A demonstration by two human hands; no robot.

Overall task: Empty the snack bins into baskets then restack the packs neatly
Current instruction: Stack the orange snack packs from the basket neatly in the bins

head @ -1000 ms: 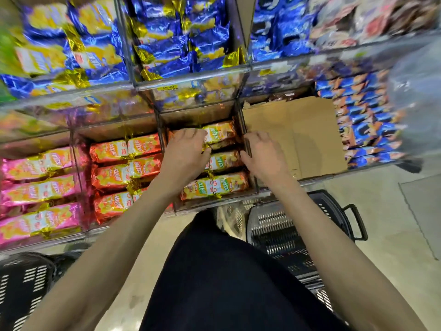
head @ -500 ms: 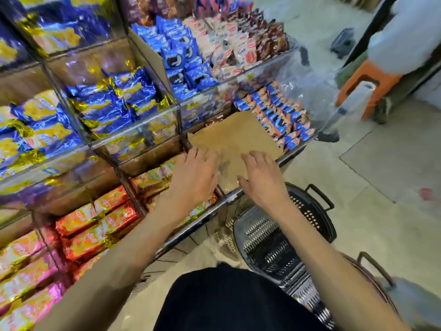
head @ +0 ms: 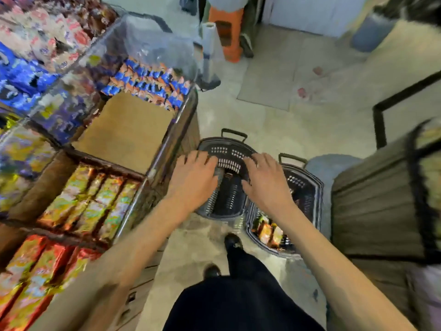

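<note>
Hands moved off snack bin (head: 90, 199), now above dark basket (head: 229, 152). Left hand (head: 193, 177), right hand (head: 267, 180) side by side, palms down, fingers spread, gripping nothing.

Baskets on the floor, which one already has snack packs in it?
The right basket: orange packs lie at its near end. The left basket, beside the shelf, shows none.

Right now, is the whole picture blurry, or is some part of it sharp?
Head view: the snack packs on the shelf are smeared by motion; the left hand, right hand and dark basket in the middle are clearer; the wide lens bows the edges.
</note>
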